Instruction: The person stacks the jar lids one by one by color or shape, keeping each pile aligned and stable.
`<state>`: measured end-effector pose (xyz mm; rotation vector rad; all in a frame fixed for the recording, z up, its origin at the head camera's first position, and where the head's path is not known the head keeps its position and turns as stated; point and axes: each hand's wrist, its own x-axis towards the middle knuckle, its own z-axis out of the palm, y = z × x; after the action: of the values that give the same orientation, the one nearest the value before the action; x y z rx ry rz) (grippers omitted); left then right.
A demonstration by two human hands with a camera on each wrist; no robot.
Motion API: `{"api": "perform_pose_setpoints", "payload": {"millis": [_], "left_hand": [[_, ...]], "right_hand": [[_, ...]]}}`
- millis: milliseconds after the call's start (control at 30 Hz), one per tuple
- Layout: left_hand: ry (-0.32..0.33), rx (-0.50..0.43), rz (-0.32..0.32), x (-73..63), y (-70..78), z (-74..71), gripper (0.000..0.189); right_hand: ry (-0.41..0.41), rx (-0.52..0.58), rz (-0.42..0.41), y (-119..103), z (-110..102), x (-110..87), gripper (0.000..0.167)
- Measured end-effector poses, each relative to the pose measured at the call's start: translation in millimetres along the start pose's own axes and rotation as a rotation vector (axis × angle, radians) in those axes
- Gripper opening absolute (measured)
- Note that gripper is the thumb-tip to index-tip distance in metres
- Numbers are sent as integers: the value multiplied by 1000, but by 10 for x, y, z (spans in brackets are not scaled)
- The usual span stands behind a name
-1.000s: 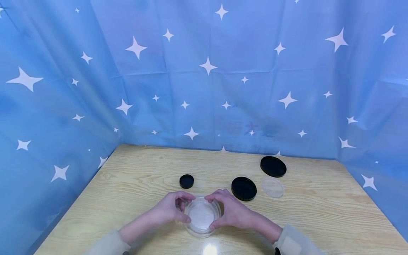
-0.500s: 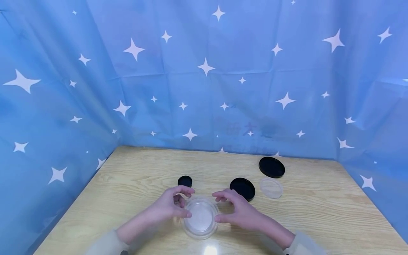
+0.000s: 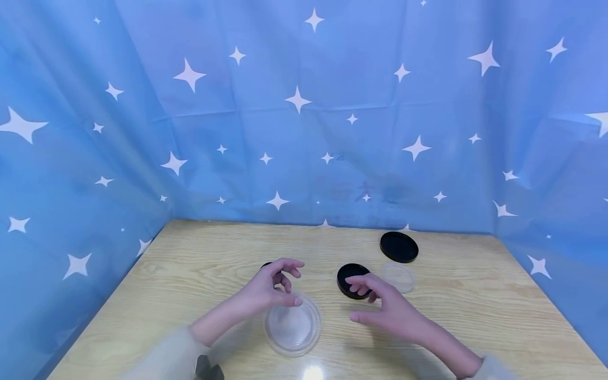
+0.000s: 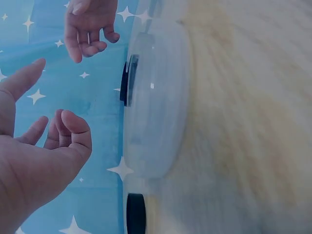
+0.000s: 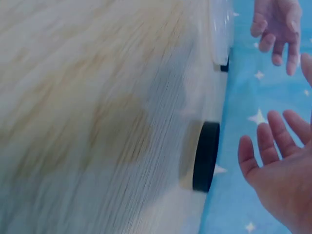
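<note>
One clear round container (image 3: pixel 293 326) sits on the surface just under and in front of the left hand (image 3: pixel 264 288), between the two hands but nearer the left one. Neither hand grips anything: both are held above the surface with fingers loosely bent, and both wrist views show them apart from what lies below. The right hand (image 3: pixel 393 307) hangs near one rimmed black disc (image 3: pixel 354 271), its fingers covering part of it in the head view. Black discs number three in all: a small one (image 3: pixel 266 264) mostly hidden behind the left hand, the one at the right hand, and a far disc (image 3: pixel 399 247) beyond it. One thin clear disc (image 3: pixel 400 275) lies just past the right hand. One blue backdrop (image 3: pixel 347 148) with white stars rises beyond the surface (image 3: pixel 475 295)
</note>
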<state>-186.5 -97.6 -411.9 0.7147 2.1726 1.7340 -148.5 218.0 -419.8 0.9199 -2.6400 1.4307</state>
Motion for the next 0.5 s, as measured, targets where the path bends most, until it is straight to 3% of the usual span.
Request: {"api": "perform_pose_setpoints", "payload": {"millis": [500], "left_hand": [[-37, -17, 34, 322, 148, 206, 68]], "right_hand": [[123, -51, -13, 169, -293, -302, 54]]}}
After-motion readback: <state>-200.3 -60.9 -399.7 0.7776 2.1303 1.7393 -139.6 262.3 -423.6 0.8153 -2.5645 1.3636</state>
